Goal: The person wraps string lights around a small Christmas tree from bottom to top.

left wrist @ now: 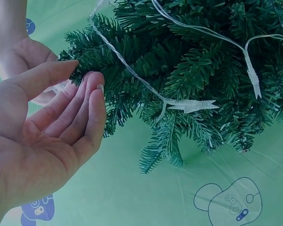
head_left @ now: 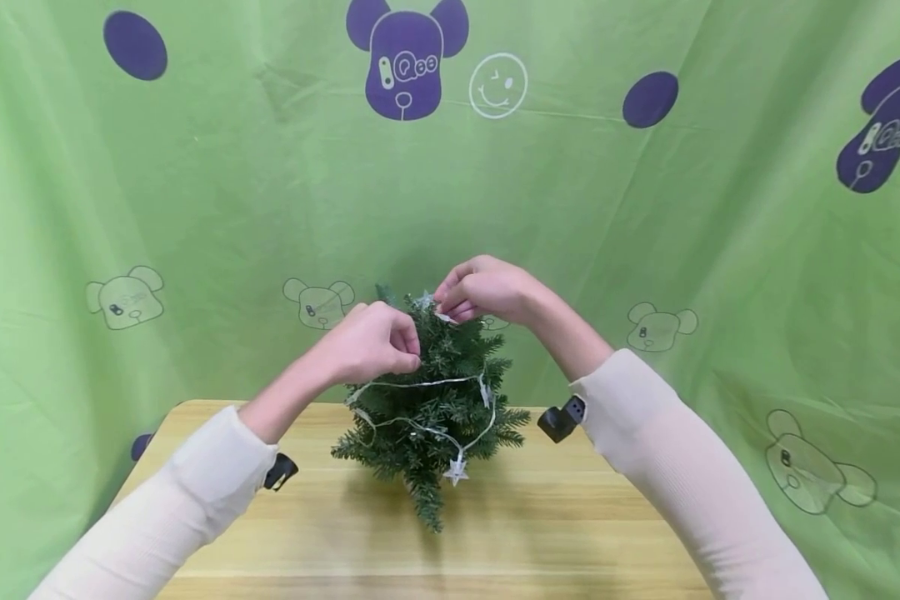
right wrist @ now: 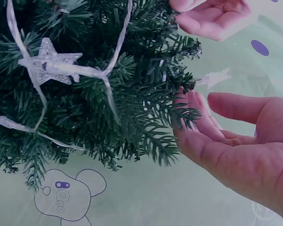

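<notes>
A small green artificial Christmas tree (head_left: 442, 408) is wound with a clear string light (head_left: 423, 383) bearing translucent stars. My left hand (head_left: 375, 340) is at the tree's upper left. In the left wrist view its thumb and fingertips pinch a branch tip (left wrist: 80, 70). At the treetop, my right hand (head_left: 491, 287) is beside a star light (head_left: 425, 302). Its fingers lie behind a branch (right wrist: 179, 110) in the right wrist view, and the thumb stands apart from them. Another star light (right wrist: 214, 77) shows just past that thumb. A lower star (head_left: 456, 471) hangs at the front.
The tree is on a light wooden table (head_left: 570, 517). Behind it hangs a green curtain (head_left: 270, 183) printed with bear heads and purple ovals. Black wrist camera mounts (head_left: 562, 418) sit at both sleeve cuffs.
</notes>
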`<action>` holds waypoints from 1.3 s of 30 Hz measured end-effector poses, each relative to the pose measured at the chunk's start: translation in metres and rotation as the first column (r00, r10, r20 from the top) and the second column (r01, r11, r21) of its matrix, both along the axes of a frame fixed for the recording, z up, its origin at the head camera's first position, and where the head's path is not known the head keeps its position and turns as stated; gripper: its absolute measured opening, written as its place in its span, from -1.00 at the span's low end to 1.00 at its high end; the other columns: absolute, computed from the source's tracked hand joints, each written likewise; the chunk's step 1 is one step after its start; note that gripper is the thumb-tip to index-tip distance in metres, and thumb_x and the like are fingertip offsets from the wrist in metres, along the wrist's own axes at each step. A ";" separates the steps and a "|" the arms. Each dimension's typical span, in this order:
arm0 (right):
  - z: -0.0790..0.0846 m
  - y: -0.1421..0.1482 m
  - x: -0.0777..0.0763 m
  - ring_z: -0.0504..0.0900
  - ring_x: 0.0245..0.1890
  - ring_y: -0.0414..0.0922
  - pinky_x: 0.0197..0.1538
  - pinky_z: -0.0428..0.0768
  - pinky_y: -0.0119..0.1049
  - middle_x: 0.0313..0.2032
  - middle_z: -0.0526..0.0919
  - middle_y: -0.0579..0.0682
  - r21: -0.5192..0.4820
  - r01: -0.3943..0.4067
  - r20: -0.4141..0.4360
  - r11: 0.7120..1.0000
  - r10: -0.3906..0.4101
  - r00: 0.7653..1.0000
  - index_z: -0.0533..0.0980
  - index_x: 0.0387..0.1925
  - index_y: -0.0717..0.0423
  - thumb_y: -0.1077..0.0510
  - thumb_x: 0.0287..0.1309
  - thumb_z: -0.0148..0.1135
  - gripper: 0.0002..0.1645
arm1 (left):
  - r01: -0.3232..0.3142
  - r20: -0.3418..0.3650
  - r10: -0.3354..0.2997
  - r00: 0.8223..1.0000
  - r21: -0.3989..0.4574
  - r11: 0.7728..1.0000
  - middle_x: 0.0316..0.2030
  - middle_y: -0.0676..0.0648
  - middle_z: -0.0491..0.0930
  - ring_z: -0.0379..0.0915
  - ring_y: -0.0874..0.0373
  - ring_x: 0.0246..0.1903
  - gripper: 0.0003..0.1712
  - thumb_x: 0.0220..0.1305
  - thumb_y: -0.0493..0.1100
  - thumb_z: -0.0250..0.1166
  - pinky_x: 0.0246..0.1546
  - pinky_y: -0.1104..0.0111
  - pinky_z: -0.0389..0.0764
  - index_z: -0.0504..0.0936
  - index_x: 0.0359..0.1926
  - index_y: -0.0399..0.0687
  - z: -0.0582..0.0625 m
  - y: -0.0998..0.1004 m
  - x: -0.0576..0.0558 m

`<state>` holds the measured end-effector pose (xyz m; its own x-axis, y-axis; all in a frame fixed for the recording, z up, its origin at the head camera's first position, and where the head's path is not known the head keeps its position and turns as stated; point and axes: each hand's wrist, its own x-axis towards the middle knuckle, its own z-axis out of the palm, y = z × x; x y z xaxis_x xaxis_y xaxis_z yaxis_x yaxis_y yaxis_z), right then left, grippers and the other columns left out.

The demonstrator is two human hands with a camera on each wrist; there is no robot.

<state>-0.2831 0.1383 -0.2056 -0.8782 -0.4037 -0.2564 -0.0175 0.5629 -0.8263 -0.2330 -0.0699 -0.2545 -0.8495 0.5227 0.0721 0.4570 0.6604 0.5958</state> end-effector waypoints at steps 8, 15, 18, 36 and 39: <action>-0.011 0.003 0.003 0.65 0.02 -0.01 0.19 0.64 -0.14 0.03 0.63 0.08 0.025 0.025 -0.080 0.999 -0.023 0.997 0.61 -0.05 0.20 0.27 0.20 0.32 -0.73 | -0.004 -0.003 0.004 1.000 0.004 1.000 -0.40 0.06 0.73 0.65 0.18 -0.36 -0.94 0.19 -0.15 0.45 -0.19 0.29 0.70 0.72 -0.32 0.02 0.000 -0.002 0.002; -0.020 0.001 0.006 0.65 0.02 0.00 0.21 0.58 -0.05 0.00 0.68 0.01 0.059 0.095 -0.159 0.994 -0.084 0.984 0.65 -0.19 0.07 0.19 0.10 0.45 -0.79 | -0.003 -0.016 0.003 1.000 0.012 1.000 -0.41 0.07 0.74 0.65 0.18 -0.36 -0.94 0.17 -0.16 0.46 -0.20 0.29 0.70 0.72 -0.34 0.04 -0.002 -0.004 0.003; -0.023 -0.001 0.007 0.66 -0.07 -0.01 0.10 0.60 -0.10 -0.08 0.71 0.02 0.070 0.111 -0.207 0.991 -0.095 0.974 0.65 -0.23 0.07 0.20 0.07 0.47 -0.80 | 0.001 -0.021 -0.001 1.000 0.011 1.000 -0.41 0.07 0.74 0.65 0.19 -0.37 -0.94 0.17 -0.16 0.46 -0.20 0.29 0.70 0.72 -0.34 0.03 -0.002 -0.004 0.003; -0.038 -0.007 0.013 0.58 -0.22 -0.07 -0.02 0.54 -0.15 -0.27 0.78 -0.05 0.362 0.058 -0.345 0.930 0.076 0.935 0.76 -0.35 -0.03 0.00 0.17 0.44 -0.85 | -0.008 -0.014 0.009 1.000 0.001 1.000 -0.41 0.06 0.74 0.64 0.20 -0.39 -0.94 0.18 -0.15 0.45 -0.23 0.31 0.69 0.72 -0.34 0.01 -0.001 -0.004 0.004; -0.034 -0.006 0.015 0.61 -0.08 -0.04 0.05 0.56 -0.09 -0.15 0.77 -0.04 0.373 0.070 -0.340 0.925 0.067 0.938 0.76 -0.29 -0.05 -0.05 0.20 0.41 -0.81 | -0.007 -0.017 0.007 1.000 0.000 1.000 -0.41 0.07 0.74 0.64 0.21 -0.40 -0.94 0.19 -0.14 0.45 -0.24 0.31 0.69 0.72 -0.33 0.02 -0.001 -0.005 0.005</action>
<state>-0.2685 0.1328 -0.2391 -0.9389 -0.3363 -0.0730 -0.2581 0.8286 -0.4969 -0.2283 -0.0744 -0.2559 -0.8519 0.5164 0.0869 0.4623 0.6637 0.5880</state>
